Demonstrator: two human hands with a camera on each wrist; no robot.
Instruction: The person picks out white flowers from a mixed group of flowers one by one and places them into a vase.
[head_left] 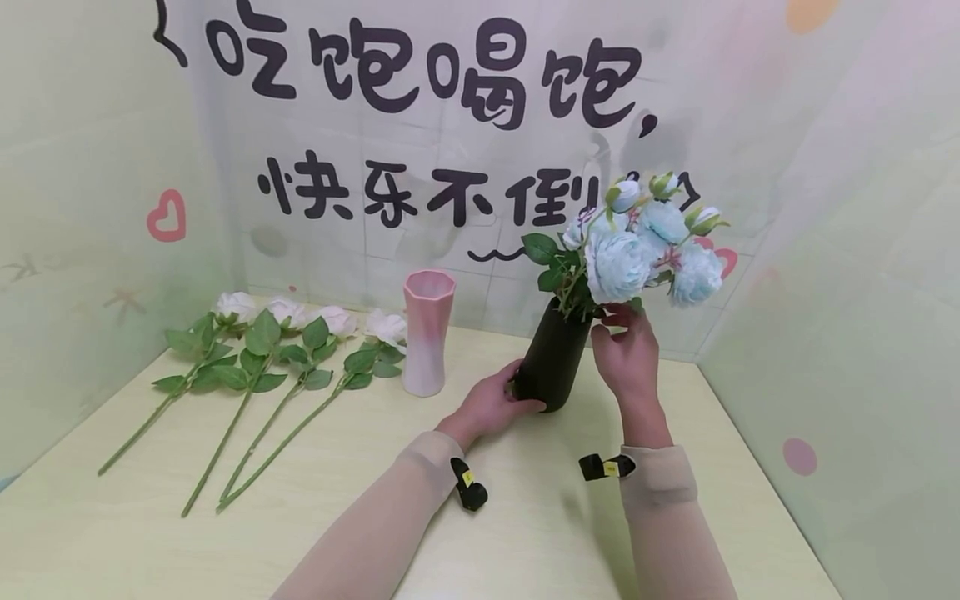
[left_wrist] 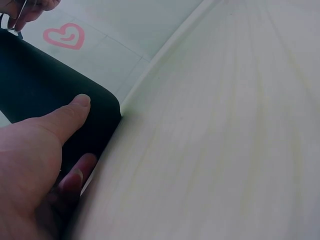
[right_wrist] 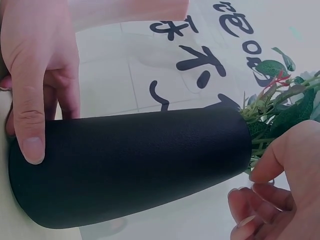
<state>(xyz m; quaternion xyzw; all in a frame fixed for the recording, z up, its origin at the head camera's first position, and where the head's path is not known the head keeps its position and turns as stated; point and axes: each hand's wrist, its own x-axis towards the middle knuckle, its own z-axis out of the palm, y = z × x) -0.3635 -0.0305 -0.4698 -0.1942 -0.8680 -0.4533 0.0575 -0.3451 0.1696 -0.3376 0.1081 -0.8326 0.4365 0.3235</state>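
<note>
A matte black vase (head_left: 553,358) leans to the right, its lower edge at the table. Pale blue artificial flowers (head_left: 618,262) with green leaves stand in its mouth. My left hand (head_left: 491,404) grips the vase low down, thumb along the near side and fingers round the back. Beside the rim is my right hand (head_left: 626,354), its fingers curled under the blooms. In the right wrist view its thumb (right_wrist: 267,162) lies right by the rim and green stems (right_wrist: 257,130); whether it pinches a stem I cannot tell.
A pink and white vase (head_left: 427,333) stands upright left of the black one. Several pale pink roses (head_left: 287,312) with long green stems lie side by side on the table (head_left: 510,533) at the left. A lettered backdrop (head_left: 420,142) rises behind, with side walls left and right.
</note>
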